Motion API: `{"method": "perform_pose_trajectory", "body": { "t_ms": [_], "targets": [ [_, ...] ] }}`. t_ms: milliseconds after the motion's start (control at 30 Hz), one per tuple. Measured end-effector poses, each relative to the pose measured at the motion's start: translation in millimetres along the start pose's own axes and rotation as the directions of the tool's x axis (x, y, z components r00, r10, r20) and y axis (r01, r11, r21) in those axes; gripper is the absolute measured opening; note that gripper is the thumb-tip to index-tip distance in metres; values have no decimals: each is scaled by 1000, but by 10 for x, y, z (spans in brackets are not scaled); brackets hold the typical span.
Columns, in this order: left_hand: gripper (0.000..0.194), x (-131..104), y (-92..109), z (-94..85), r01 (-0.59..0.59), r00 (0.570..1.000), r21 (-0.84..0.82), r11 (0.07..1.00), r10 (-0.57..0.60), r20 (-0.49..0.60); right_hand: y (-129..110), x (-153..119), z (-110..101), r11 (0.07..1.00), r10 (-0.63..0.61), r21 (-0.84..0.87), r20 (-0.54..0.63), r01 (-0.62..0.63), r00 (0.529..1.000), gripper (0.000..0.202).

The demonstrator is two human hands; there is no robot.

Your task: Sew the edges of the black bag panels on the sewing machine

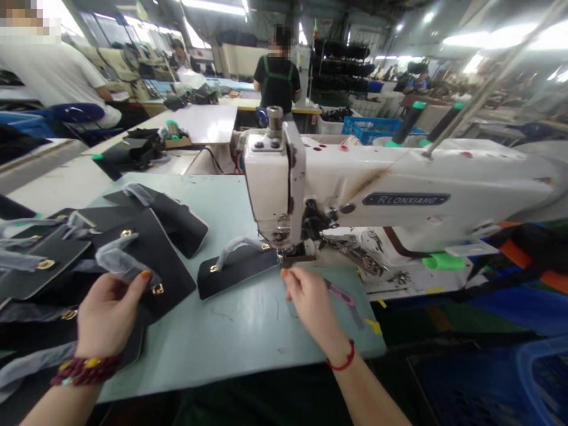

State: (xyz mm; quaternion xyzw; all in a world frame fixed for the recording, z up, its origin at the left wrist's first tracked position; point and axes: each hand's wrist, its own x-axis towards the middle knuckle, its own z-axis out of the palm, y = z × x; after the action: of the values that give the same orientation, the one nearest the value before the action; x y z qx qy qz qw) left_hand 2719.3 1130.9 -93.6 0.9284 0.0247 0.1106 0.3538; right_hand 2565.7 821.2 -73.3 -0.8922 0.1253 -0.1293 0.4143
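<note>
My left hand (106, 316) is closed around the plastic-wrapped handle (116, 258) of a black bag panel with gold fittings. That panel (148, 245) lies on top of a pile of similar pieces at the left. At the sewing machine (273, 183), another black bag panel (242, 271) rests flat on the table, its right end by the presser foot and its wrapped handle arching up. My right hand (313, 302) is pinched just in front of the needle area, near that panel's right corner. What its fingertips hold, if anything, is too small to tell.
Pink-handled thread snips (341, 293) lie right of my right hand on the pale green table (213, 349). Loose threads are scattered there. A blue crate (488, 378) stands at lower right. Dark thread cones (408, 124) rise behind the machine. Other people work farther back.
</note>
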Motion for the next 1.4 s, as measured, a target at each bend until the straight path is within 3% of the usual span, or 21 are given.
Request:
{"method": "perform_pose_trajectory", "body": {
  "t_ms": [100, 167, 233, 333, 400, 467, 633, 733, 767, 833, 900, 967, 1033, 1100, 1133, 1267, 1400],
  "targets": [
    [32, -183, 165, -56, -72, 997, -141, 987, 66, -44, -35, -138, 451, 997, -52, 67, 272, 35, 961, 19],
    [33, -298, 259, -85, -87, 996, -243, 966, 83, -28, -29, -65, 775, 981, -108, 191, 363, 39, 925, 23],
    [32, -407, 312, -110, -89, 996, -342, 936, 94, -2, -14, 132, 1049, 943, -124, 332, 370, -6, 921, 33],
    [30, -562, 311, -124, -56, 993, -405, 913, 93, 70, -30, 464, 1255, 914, -47, 403, 229, -51, 972, 53],
    [30, -658, 284, -103, -23, 991, -437, 899, 77, 107, -79, 551, 1232, 925, -71, 381, 121, 20, 990, 64],
    [30, -747, 267, -49, 4, 987, -466, 885, 70, 142, -140, 470, 1118, 913, -143, 400, 128, 80, 981, 59],
    [27, -980, 349, 149, -20, 963, -427, 904, 133, 236, -252, -121, 826, 807, -51, 566, 347, -166, 937, 40],
    [24, -1131, 379, 236, -60, 951, -469, 881, 194, 242, -267, -395, 753, 829, -20, 537, 303, -154, 953, 30],
    [26, -1177, 365, 258, -42, 961, -505, 862, 173, 215, -263, -449, 735, 841, -14, 524, 272, -136, 962, 28],
    [36, -1262, 304, 302, 137, 973, -635, 760, 19, 231, -249, -511, 696, 852, -6, 512, 218, -110, 976, 26],
    [45, -1337, 238, 352, 390, 909, -709, 587, -124, 398, -233, -531, 652, 855, -2, 508, 205, -104, 979, 25],
    [46, -1394, 217, 402, 600, 778, -668, 440, -129, 614, -220, -531, 609, 859, 4, 499, 216, -114, 976, 25],
    [43, -1411, 270, 437, 722, 655, -586, 367, -92, 750, -206, -525, 570, 872, 1, 478, 212, -105, 977, 25],
    [43, -1361, 388, 453, 794, 581, -532, 294, -110, 806, -183, -517, 527, 902, -21, 429, 168, -54, 985, 26],
    [46, -1309, 461, 458, 797, 584, -536, 277, -127, 802, -166, -509, 503, 919, -25, 393, 138, -31, 990, 26],
    [53, -968, 730, 509, 707, 682, -620, 341, -98, 725, -89, -426, 394, 960, 68, 262, 126, -99, 990, 26],
    [45, -602, 925, 666, 690, 672, -609, 391, -34, 740, -31, -232, 339, 919, 121, 351, 180, -178, 976, 39]
  ]
}}
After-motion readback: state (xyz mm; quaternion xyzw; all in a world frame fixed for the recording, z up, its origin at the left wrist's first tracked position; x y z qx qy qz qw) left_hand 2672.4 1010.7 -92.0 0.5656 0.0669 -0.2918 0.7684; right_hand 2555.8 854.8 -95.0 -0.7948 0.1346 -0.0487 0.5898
